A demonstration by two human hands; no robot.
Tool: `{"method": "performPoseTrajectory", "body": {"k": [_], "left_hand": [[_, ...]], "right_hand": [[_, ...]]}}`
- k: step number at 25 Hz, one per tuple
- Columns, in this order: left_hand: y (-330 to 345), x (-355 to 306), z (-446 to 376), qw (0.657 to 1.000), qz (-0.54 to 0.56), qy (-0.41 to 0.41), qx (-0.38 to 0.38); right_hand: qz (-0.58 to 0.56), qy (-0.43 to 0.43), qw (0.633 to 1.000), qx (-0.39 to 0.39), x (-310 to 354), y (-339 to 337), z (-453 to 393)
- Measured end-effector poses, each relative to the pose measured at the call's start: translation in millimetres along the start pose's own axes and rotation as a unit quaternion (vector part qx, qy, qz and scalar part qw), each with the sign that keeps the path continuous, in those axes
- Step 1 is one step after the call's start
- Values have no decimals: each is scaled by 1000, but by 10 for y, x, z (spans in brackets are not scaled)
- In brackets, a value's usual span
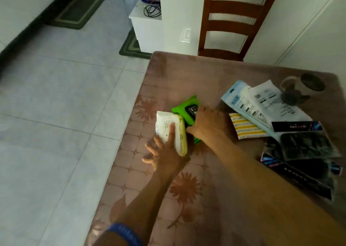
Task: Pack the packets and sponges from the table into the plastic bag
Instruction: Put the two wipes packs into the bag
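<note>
Two hands are seen working near the left edge of the brown floral table. Furthest left, the left hand is laid flat against a white packet, its fingers spread open and one finger pressed along the printed face; nothing is gripped by it. A blue band is worn on that forearm. Just beside the white packet, and touching it, a green packet is held by the right hand, whose fingers are curled down over its dark label. Further right, a yellow-striped sponge is found partly tucked under a pale blue packet, which is overlapped by a white printed packet. Nearest the right edge, dark packets are piled together. No plastic bag can be made out. Behind the table a wooden chair is placed.
</note>
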State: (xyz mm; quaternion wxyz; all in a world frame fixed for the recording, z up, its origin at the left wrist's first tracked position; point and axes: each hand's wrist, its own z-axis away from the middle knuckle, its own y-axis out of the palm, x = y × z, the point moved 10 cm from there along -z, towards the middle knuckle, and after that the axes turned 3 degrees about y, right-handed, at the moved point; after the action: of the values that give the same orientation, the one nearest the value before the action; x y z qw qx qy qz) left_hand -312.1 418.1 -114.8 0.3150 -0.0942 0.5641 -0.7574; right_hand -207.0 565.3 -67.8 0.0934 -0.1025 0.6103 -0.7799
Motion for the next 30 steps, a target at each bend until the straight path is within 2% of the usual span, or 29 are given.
{"method": "performPoseTrajectory", "body": {"k": [2, 4, 6, 7, 8, 9, 11, 12, 14, 15, 16, 18, 20, 22, 24, 25, 26, 27, 28, 29, 30], "left_hand": [[-24, -4, 233, 996, -47, 73, -1], [104, 124, 651, 990, -44, 126, 46], [313, 323, 1077, 982, 34, 145, 117], [376, 441, 1320, 968, 123, 148, 160], [373, 506, 1539, 935, 248, 146, 207], [320, 537, 1746, 883, 381, 137, 239], [100, 486, 2009, 784, 549, 141, 254], [-51, 420, 2105, 757, 586, 150, 248], [-393, 166, 2305, 738, 611, 190, 216], [-534, -23, 2462, 734, 607, 216, 216], [-651, -240, 2663, 725, 602, 243, 228], [-812, -691, 3119, 703, 595, 296, 253], [-796, -1068, 3553, 660, 619, 304, 298], [-661, -1388, 3953, 612, 644, 277, 365], [-508, -1668, 4302, 598, 658, 228, 396], [-441, -1780, 4424, 594, 668, 204, 400], [-384, -1874, 4511, 595, 676, 186, 392], [-339, -1942, 4569, 599, 685, 175, 375], [-308, -1975, 4601, 603, 697, 170, 349], [-307, -1973, 4608, 603, 709, 169, 323], [-330, -1963, 4616, 602, 720, 171, 301]], "right_hand": [[-51, 45, 997, 23, -206, 125, 513], [-117, 86, 986, 81, -419, 315, 1108], [-179, 139, 962, 154, -575, 550, 1636], [-252, 177, 931, 195, -582, 572, 1972], [-353, 217, 880, 231, -537, 590, 2301], [-452, 244, 825, 237, -480, 538, 2614], [-603, 276, 716, 217, -452, 294, 3100], [-667, 281, 657, 213, -437, 101, 3308], [-769, 258, 553, 190, -514, -388, 3626], [-804, 229, 521, 169, -635, -656, 3770], [-826, 194, 509, 146, -785, -939, 3917], [-842, 141, 511, 104, -1152, -1407, 4212], [-854, 101, 505, 71, -1521, -1725, 4518], [-859, 67, 506, 47, -1894, -1872, 4807], [-843, 71, 532, 39, -2364, -1899, 5117], [-816, 77, 572, 30, -2664, -1893, 5238], [-766, 74, 639, 13, -2978, -1898, 5324], [-677, 54, 734, 2, -3229, -1918, 5395], [-564, 11, 826, 20, -3349, -1853, 5439], [-434, -28, 899, 54, -3395, -1664, 5438], [-303, -59, 946, 95, -3427, -1392, 5424]]}}
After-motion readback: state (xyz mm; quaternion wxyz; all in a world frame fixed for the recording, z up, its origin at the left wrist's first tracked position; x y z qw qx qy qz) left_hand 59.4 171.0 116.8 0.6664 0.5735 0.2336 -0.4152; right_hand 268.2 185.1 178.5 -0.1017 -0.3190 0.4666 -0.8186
